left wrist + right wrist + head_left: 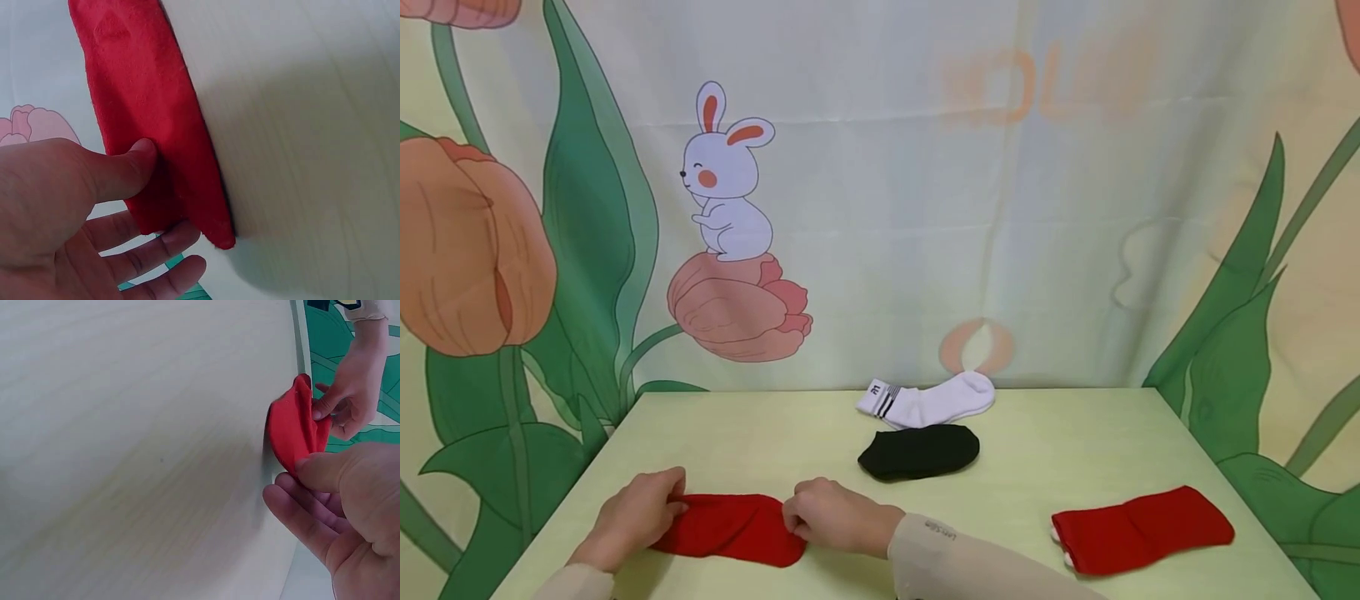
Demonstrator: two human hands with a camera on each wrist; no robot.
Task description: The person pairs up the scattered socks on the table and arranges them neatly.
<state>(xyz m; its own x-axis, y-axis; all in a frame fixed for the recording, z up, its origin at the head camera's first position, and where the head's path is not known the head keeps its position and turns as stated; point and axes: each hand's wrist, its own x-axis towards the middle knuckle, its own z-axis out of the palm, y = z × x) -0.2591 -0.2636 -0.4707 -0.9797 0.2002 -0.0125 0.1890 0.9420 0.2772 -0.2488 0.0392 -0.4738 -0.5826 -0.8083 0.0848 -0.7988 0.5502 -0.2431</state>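
A red sock [722, 525] lies stretched sideways between my two hands at the table's front left. My left hand [638, 510] pinches its left end; in the left wrist view the thumb [140, 161] presses on top of the red cloth [150, 112], fingers beneath. At the other end my right hand [835, 512] pinches the rounded tip between thumb and fingers. The right wrist view shows the sock [290, 428] edge-on, slightly bowed, with the left hand [356, 394] beyond it.
A second red sock [1142, 532], white bits showing at its left end, lies at the table's right. Behind the hands, near the back edge, are a black sock [921, 452] and a white striped sock [936, 402]. A printed curtain [880, 208] hangs behind the table [1022, 492].
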